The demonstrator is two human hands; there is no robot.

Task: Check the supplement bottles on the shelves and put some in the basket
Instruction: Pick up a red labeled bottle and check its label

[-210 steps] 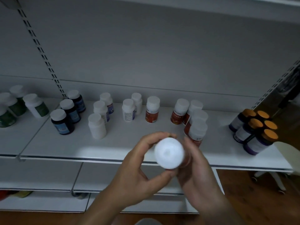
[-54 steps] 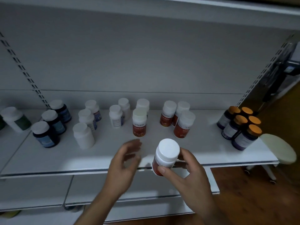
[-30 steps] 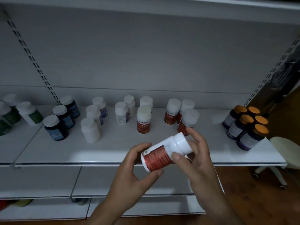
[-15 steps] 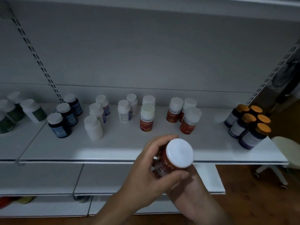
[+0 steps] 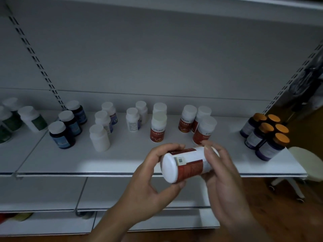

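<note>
A white supplement bottle with a red label (image 5: 187,165) lies on its side in front of the shelf, its flat base turned toward me. My left hand (image 5: 150,180) grips the base end with thumb below and fingers over the top. My right hand (image 5: 222,173) holds the cap end, which its fingers hide. On the white shelf (image 5: 122,163) stand more red-label bottles (image 5: 158,127), plain white bottles (image 5: 99,137), dark blue bottles (image 5: 62,134) and orange-capped bottles (image 5: 268,135). No basket is in view.
Green-label bottles (image 5: 32,118) stand on the neighbouring shelf section at far left. Lower shelves (image 5: 43,194) run beneath. A cream stool (image 5: 307,163) on casters stands on the wooden floor at right. Slotted uprights (image 5: 35,56) frame the back panel.
The bottle has been tipped from cap-toward-me to lying sideways with its base toward me. Both hands keep hold of it and have risen a little toward the shelf edge.
</note>
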